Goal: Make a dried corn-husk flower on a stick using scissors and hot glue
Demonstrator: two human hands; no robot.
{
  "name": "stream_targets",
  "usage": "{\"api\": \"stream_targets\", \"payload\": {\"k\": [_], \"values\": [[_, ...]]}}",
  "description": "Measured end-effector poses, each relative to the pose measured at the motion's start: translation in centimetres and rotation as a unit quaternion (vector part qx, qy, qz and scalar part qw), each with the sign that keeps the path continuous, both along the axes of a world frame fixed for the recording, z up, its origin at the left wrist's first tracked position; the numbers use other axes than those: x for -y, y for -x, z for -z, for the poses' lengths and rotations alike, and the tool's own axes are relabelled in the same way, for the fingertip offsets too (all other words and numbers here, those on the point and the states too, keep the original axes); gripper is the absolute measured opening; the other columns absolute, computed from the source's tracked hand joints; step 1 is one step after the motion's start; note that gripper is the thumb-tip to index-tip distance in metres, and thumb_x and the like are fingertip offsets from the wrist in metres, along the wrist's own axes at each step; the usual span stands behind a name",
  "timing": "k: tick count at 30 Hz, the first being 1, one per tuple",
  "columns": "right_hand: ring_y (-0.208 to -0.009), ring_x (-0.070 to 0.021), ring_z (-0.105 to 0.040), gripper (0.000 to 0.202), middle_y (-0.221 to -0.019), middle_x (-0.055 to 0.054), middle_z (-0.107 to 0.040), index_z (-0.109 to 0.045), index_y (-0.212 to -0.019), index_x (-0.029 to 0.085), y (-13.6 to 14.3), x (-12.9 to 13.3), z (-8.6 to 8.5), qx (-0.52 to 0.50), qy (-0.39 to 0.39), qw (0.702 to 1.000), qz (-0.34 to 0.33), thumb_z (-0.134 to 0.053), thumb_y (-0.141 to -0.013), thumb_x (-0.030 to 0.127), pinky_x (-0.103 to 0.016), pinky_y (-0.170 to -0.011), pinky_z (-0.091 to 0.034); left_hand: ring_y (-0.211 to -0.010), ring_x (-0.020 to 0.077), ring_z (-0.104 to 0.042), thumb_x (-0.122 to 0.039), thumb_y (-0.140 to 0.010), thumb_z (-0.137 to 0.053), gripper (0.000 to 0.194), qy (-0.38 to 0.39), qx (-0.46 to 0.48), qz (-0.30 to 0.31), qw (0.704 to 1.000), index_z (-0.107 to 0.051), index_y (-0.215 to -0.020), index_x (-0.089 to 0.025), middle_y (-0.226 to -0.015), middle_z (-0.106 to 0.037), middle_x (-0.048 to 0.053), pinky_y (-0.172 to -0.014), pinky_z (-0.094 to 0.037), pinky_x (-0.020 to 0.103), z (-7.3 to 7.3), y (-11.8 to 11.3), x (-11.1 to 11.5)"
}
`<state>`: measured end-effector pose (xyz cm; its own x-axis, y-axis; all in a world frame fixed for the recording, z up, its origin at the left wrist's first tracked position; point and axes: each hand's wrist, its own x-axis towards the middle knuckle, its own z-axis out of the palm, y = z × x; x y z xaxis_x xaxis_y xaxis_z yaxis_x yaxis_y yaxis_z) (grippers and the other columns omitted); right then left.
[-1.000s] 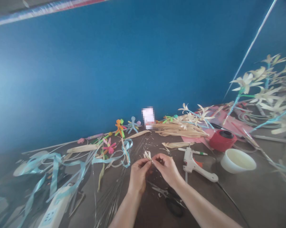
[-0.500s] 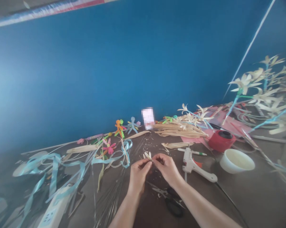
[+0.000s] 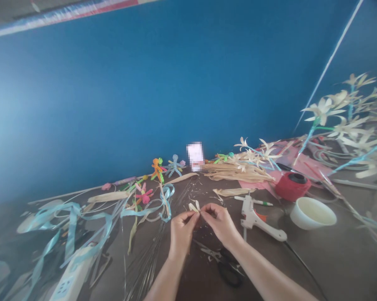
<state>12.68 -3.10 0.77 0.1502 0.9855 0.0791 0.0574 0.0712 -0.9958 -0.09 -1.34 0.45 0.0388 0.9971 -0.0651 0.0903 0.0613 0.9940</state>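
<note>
Small cream petals (image 3: 194, 207), apparently cut from dried husk, stand up from between my fingertips. My left hand (image 3: 182, 232) pinches their lower end. Right beside it, the thumb and fingers of my right hand (image 3: 218, 222) are pinched at the same base, which the fingertips mostly hide. Below my hands lie scissors with black handles (image 3: 229, 274), partly covered by my right forearm. A white hot glue gun (image 3: 254, 219) rests on the dark table just right of my right hand.
Blue ribbon (image 3: 71, 228), thin wires (image 3: 147, 259) and a power strip (image 3: 71, 274) lie at left. Dried husks (image 3: 238, 172) are at the back. On the right are a red tape roll (image 3: 290, 187), a white bowl (image 3: 314, 213) and husk flowers (image 3: 323, 110) on blue stems.
The petals between my fingertips have turned and look more spread, tipping slightly left. Both hands stay in nearly the same place. Nothing else has visibly moved.
</note>
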Motion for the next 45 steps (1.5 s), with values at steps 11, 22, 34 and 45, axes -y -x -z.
{"api": "stream_targets", "payload": {"k": [11,22,34,45], "values": [[-0.054,-0.0103,-0.046,0.014,-0.059,0.003,-0.052,-0.058,-0.069,0.016,-0.6,0.1,-0.3,0.007,0.001,0.999,-0.047,-0.051,-0.076,0.025,-0.020,-0.052,-0.036,-0.062,0.0179,-0.058,-0.033,-0.065,-0.063,0.021,-0.024,-0.042,0.021,0.999,-0.070,-0.074,-0.015,-0.066,-0.067,0.005,-0.057,-0.044,0.024,-0.7,0.1,0.1],[-0.055,-0.0096,-0.044,0.017,-0.063,0.003,-0.047,-0.053,-0.073,0.017,-0.6,0.1,-0.1,-0.077,0.049,0.988,-0.123,-0.049,-0.080,0.032,-0.019,-0.049,-0.038,-0.062,0.0160,-0.055,-0.030,-0.066,-0.063,0.018,-0.063,-0.071,0.039,0.995,-0.066,-0.070,-0.013,-0.063,-0.064,0.003,-0.059,-0.042,0.024,-0.9,0.5,0.0],[-0.053,-0.0087,-0.043,0.016,-0.061,0.004,-0.046,-0.053,-0.073,0.017,-1.1,0.0,0.1,-0.065,0.047,0.986,-0.145,-0.049,-0.081,0.031,-0.019,-0.049,-0.038,-0.061,0.0134,-0.053,-0.025,-0.066,-0.064,0.015,-0.038,0.001,0.088,0.995,-0.068,-0.073,-0.013,-0.067,-0.064,0.003,-0.058,-0.041,0.021,-1.1,0.5,0.0],[-0.052,-0.0084,-0.044,0.014,-0.062,0.003,-0.048,-0.054,-0.073,0.016,-0.8,-0.1,0.4,-0.117,0.054,0.982,-0.135,-0.053,-0.077,0.029,-0.020,-0.049,-0.040,-0.058,0.0120,-0.052,-0.025,-0.066,-0.065,0.013,-0.024,0.020,0.077,0.997,-0.066,-0.068,-0.013,-0.061,-0.062,0.001,-0.057,-0.041,0.021,-0.7,0.6,-0.2]]}}
